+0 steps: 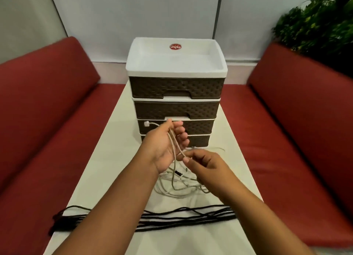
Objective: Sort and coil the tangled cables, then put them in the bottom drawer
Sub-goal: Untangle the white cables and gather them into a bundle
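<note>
My left hand point(164, 146) is raised palm up in front of the drawer unit point(176, 94) and holds loops of a white cable point(174, 146) between thumb and fingers; the cable's white plug point(146, 123) sticks out to the left. My right hand point(206, 165) pinches the same cable just below the left palm. The rest of the white cable lies tangled point(179, 186) on the table under my hands. A black cable point(183, 216) lies in long folded strands across the near table. The bottom drawer point(198, 140) is closed, partly hidden by my left hand.
The white table point(107, 159) is narrow, with red sofa seats on the left point(44, 121) and right point(298, 121). The drawer unit has several brown drawers and a white top tray point(176, 60). A green plant point(317, 20) stands at the back right.
</note>
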A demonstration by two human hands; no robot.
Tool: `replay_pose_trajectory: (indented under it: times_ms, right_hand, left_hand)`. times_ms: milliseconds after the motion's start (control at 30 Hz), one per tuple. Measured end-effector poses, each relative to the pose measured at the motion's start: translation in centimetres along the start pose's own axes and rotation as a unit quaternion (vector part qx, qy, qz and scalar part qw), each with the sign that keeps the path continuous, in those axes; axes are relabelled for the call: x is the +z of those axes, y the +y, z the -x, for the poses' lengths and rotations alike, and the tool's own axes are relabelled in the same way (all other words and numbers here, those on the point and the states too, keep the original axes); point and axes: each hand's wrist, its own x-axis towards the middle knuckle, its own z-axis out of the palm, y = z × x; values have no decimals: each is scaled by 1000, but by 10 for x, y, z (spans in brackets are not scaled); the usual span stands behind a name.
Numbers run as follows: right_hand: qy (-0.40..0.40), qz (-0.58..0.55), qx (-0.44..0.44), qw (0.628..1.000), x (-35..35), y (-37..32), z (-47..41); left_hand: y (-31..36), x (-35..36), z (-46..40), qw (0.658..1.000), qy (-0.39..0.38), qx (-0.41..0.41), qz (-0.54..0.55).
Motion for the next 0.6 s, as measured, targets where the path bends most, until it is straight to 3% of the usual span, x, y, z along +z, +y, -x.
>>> replay_pose_trajectory:
  times_ms: [100,267,400,600]
  right_hand:
    - [-32,-2,61,998,-4,24,11]
    - [-83,-37,57,994,-21,17,10]
    - [-63,-101,14,993,-21,1,0]
    - [-154,-105,15,982,-11,4,5]
  left_hand:
    - [4,-8,1,997,-23,12,71]
    - [-4,3,18,994,-102,28,-6]
    - [-12,16,24,991,-99,87,-41]
    - [-6,19,29,984,-77,124,-98]
